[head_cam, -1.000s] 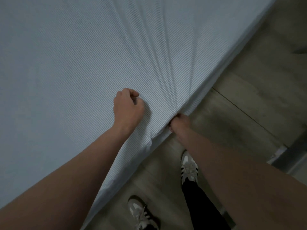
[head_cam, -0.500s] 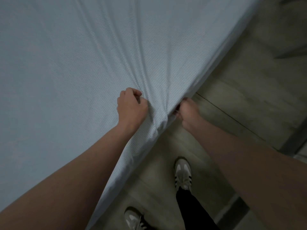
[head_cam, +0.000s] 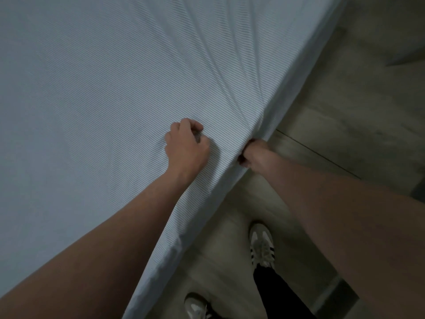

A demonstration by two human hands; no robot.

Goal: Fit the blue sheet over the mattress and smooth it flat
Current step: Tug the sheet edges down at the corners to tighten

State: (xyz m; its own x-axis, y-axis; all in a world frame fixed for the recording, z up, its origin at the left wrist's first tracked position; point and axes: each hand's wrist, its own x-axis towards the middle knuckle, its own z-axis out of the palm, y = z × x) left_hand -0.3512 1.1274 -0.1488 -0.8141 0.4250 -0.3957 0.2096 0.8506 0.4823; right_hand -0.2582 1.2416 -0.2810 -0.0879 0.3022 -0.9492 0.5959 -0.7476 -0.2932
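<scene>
Head cam: left hand [head_cam: 185, 146] pinches blue sheet [head_cam: 96, 88] atop mattress; right hand [head_cam: 254, 155] at 3 o'clock clenches sheet edge.

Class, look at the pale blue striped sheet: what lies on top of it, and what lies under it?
On the pale blue striped sheet rests the left hand, pinching a fold. The right hand grips its edge. Underneath, nothing shows: the mattress is wholly covered.

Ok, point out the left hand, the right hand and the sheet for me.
left hand [head_cam: 187, 149], head view, back of the hand, fingers curled on the fabric.
right hand [head_cam: 254, 155], head view, back of the hand at the bed's edge.
sheet [head_cam: 103, 88], head view, flat striped top surface.
</scene>
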